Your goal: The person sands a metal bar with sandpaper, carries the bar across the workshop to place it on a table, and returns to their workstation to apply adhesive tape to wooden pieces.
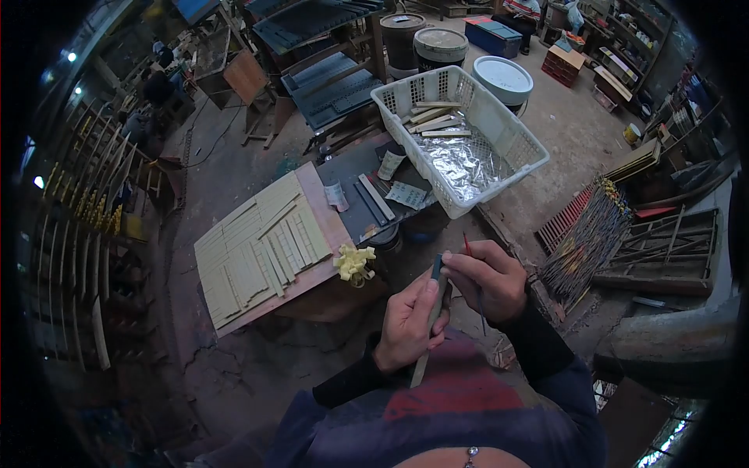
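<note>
In front of my body, my left hand (411, 319) is closed around a narrow wooden strip (420, 370), which slants up to the right. The strip's upper end (437, 267) looks dark blue-grey. My right hand (491, 278) pinches at that dark end with thumb and index finger. A thin tool with a red part (467, 246) passes between the fingers of my right hand, its thin end pointing down. Just left of my hands is a pale yellow ribbon-like cluster (354, 263), beside a board (337, 231) covered with rows of pale wooden strips (257, 248).
A white plastic basket (511, 168) with wooden strips and shiny wrap stands ahead. Left of it, a dark table (343, 168) bears packets and bars. Buckets (441, 47) are behind. Thin rods (589, 242) lie at right; racks (78, 195) stand at left. People sit in the background.
</note>
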Motion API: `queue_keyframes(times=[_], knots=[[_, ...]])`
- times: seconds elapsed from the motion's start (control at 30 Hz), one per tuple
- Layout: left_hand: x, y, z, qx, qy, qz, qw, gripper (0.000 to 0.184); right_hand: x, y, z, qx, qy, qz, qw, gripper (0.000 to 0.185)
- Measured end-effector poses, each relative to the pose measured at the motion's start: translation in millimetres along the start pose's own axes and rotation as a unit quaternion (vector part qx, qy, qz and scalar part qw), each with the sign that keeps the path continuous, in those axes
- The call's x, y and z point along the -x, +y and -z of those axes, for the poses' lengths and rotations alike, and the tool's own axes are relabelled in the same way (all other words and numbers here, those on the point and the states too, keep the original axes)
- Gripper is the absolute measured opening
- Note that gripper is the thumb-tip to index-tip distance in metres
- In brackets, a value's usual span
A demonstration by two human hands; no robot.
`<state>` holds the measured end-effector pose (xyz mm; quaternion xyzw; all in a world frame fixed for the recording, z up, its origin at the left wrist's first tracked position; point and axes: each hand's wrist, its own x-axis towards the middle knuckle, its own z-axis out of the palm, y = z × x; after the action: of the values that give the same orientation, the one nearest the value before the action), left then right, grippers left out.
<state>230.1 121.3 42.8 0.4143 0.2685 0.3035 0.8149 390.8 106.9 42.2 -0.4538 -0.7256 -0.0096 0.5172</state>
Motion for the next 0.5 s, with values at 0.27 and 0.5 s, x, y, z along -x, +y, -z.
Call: queue_keyframes(times=[0.27,0.5], knots=[[3.4,1.5,7.5,0.011,-0.009,-0.001,1.000,0.040,-1.8,0.5,-7.3,-0.026,0.014,0.006,1.000,0.028],[4.3,2.3,9.0,0.001,0.003,-0.009,1.000,0.040,-5.5,-1.3,-5.1,0.000,-0.010,0.001,1.000,0.026]])
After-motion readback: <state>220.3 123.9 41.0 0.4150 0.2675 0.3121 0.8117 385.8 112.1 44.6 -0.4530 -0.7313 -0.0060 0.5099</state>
